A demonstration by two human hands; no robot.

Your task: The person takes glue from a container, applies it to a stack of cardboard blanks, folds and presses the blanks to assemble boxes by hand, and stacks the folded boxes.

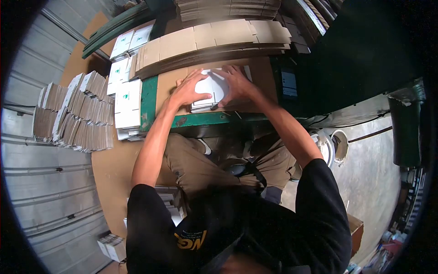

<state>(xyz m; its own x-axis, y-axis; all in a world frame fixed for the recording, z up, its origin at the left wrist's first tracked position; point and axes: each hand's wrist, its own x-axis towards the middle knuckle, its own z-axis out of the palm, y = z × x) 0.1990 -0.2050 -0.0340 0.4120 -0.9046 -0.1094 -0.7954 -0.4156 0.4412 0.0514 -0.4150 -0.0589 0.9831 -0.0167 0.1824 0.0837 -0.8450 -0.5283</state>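
Note:
On the green-edged bench in front of me sits a small stack of white flat carton blanks [211, 87]. My left hand [186, 89] is curved round the stack's left side, its thumb across the front corner. From the right, my right hand [235, 85] grips the opposite side, fingers over the far edge and thumb near the front. The stack lies between both palms on a brown cardboard sheet [262, 86]. Parts of the fingers are hidden behind the stack.
Long brown cardboard blanks [200, 39] are piled behind the stack. White cartons with green prints [127, 102] stand at the left, with bundles of folded cartons [84, 114] beyond. A dark phone-like device [289, 84] lies right. The green bench edge [196, 120] runs before my lap.

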